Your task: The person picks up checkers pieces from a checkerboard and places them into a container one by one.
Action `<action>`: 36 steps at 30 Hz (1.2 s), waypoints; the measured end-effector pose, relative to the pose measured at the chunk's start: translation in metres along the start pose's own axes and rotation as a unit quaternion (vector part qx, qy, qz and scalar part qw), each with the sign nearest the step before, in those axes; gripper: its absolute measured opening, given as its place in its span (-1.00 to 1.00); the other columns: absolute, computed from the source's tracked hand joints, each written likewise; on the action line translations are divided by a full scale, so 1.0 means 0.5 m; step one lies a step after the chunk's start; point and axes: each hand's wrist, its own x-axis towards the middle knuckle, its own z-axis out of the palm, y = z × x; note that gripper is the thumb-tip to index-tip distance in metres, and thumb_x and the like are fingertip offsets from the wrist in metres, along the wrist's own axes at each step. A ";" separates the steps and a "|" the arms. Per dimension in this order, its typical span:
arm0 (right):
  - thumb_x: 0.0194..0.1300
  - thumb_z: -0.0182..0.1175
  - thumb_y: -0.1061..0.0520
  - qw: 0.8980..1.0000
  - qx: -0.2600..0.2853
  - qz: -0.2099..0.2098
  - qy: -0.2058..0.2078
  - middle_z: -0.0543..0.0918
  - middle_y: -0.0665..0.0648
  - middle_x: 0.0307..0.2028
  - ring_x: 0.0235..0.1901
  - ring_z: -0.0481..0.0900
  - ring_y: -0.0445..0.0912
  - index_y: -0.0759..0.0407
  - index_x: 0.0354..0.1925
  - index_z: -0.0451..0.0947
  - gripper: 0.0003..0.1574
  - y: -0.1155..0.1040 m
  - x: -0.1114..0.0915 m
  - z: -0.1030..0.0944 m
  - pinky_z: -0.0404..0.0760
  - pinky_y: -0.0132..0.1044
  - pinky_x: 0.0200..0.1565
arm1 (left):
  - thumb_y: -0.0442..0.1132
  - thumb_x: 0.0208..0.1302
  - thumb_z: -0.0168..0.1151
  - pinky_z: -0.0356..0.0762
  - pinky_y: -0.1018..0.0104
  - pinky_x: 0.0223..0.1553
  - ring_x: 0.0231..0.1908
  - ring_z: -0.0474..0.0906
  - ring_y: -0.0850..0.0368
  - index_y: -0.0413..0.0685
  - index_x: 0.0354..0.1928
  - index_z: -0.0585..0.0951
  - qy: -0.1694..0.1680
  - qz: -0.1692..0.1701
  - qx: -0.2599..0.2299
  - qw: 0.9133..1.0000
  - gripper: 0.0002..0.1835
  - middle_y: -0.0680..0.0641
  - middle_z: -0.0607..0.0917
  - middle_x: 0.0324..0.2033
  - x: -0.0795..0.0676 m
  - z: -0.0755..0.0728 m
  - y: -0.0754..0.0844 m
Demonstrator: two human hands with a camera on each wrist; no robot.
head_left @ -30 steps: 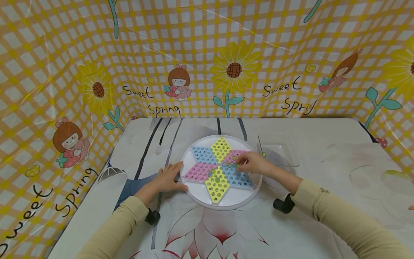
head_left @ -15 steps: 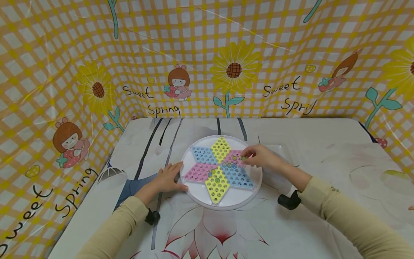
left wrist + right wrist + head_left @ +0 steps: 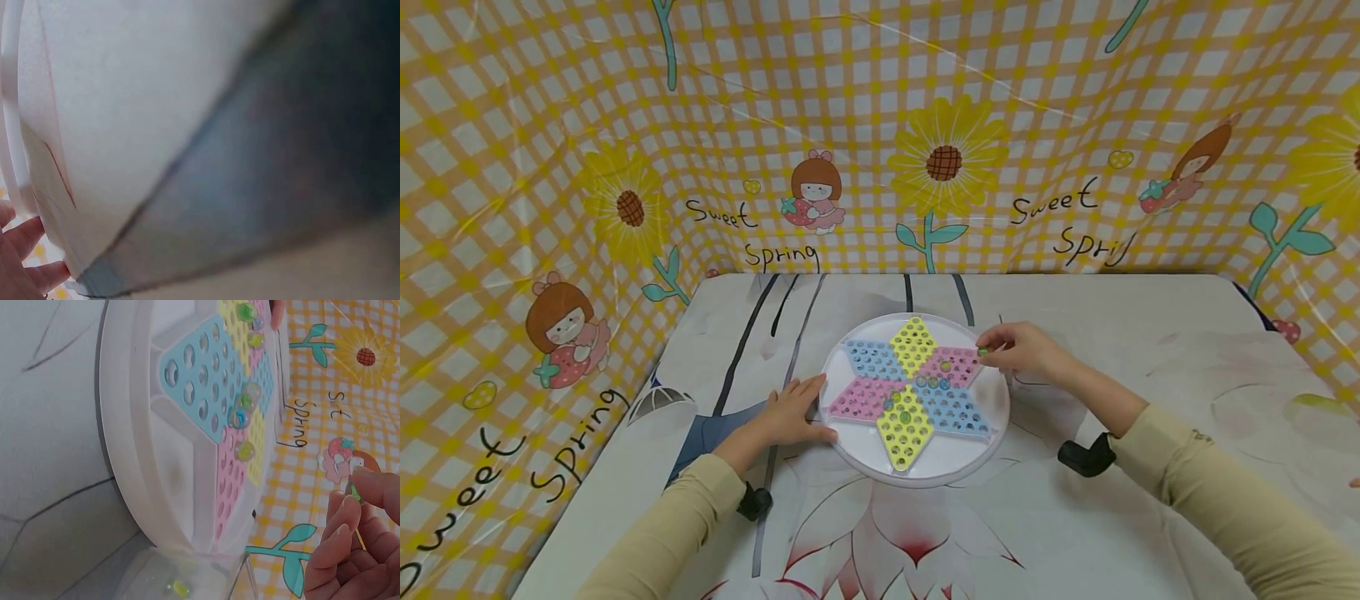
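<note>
A round white Chinese checkers board (image 3: pixel 958 457) with a pink, yellow and blue star lies on the table. My left hand (image 3: pixel 790 414) rests at its left rim, fingers spread. My right hand (image 3: pixel 1026 350) is raised over the board's right rim, pinching a green marble (image 3: pixel 355 491) between thumb and fingertips. Three marbles sit in a row near the star's centre, including a blue one (image 3: pixel 239 417). A yellow-green marble (image 3: pixel 245 450) sits on the pink point beyond the row. On the near yellow point is a green marble (image 3: pixel 905 417).
A clear plastic box (image 3: pixel 194 572) stands beside the board's right side, with a yellow-green marble (image 3: pixel 180 588) inside. A yellow checked cloth (image 3: pixel 857 83) hangs behind and to the left of the table (image 3: pixel 1150 333).
My right hand has lifted from the star's centre and moved right, over the pink point to the board's right rim, with the green marble in its fingers. My left hand has stayed put.
</note>
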 end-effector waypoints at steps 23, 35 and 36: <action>0.24 0.16 0.09 0.999 0.014 0.028 0.033 0.50 0.28 -0.14 -0.35 0.44 -0.04 0.33 0.01 0.43 -0.56 0.034 -0.018 -0.063 0.52 -0.33 -0.39 | 0.23 -0.04 0.30 -0.23 -0.39 0.19 0.35 -0.15 -0.33 -0.07 0.42 -0.01 -0.005 -0.009 0.001 1.000 0.08 -0.18 0.08 0.38 0.004 0.004 -0.002; 0.28 0.13 0.08 0.998 0.018 0.034 0.041 0.51 0.26 -0.16 -0.37 0.48 -0.09 0.38 0.07 0.37 -0.50 0.065 -0.033 -0.093 0.50 -0.34 -0.40 | 0.23 -0.04 0.30 -0.20 -0.42 0.17 0.34 -0.13 -0.34 -0.12 0.41 -0.02 -0.002 0.002 -0.001 1.000 0.09 -0.22 0.09 0.37 0.003 0.002 -0.004; 0.28 0.13 0.08 0.998 0.017 0.034 0.041 0.51 0.26 -0.16 -0.37 0.48 -0.10 0.38 0.07 0.37 -0.51 0.069 -0.034 -0.095 0.50 -0.34 -0.40 | 0.22 -0.03 0.30 -0.20 -0.42 0.17 0.34 -0.13 -0.34 -0.13 0.41 -0.02 -0.002 0.002 -0.001 1.000 0.09 -0.23 0.09 0.37 0.003 0.002 -0.004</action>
